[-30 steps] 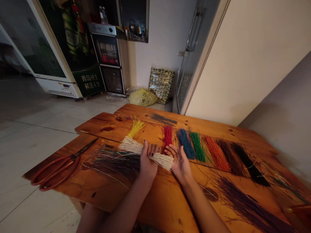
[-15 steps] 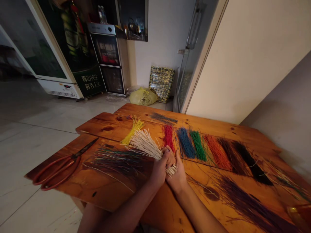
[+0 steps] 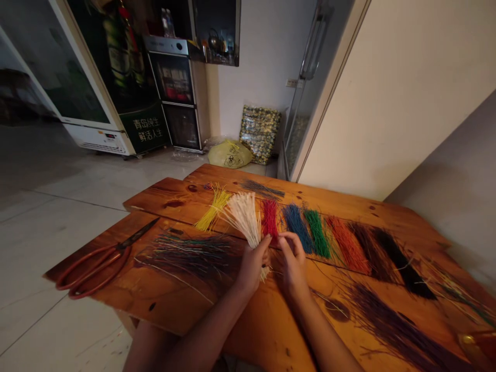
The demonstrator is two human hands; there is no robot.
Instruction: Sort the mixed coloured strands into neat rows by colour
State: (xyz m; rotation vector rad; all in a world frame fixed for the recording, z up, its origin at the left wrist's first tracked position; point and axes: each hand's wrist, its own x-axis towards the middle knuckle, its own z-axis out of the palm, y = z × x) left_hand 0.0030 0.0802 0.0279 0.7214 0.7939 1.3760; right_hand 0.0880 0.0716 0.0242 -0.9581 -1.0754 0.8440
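A bundle of off-white strands [image 3: 245,214] stands nearly upright in my left hand [image 3: 253,263], its long ends fanning out above the fist and a short stub showing below. My right hand [image 3: 293,263] is just to the right, apart from the bundle. Its thumb and index fingertip come together in a pinch; whatever lies between them is too small to make out. Behind my hands, on the wooden table [image 3: 267,325], lies a red bundle [image 3: 269,217], with a yellow bundle [image 3: 212,207] to the left and a blue bundle [image 3: 298,227] to the right.
Large red-handled scissors [image 3: 104,261] lie at the table's left. Mixed dark strands [image 3: 189,253] spread nearby. Rightward come green [image 3: 316,232], orange [image 3: 349,245], brown [image 3: 375,253] and black [image 3: 405,263] bundles, with purple strands [image 3: 399,325] in front. Grey strands [image 3: 263,189] lie at the back.
My right hand has come off the off-white bundle and moved slightly right. The bundle has swung from leaning left to nearly upright in my left hand.
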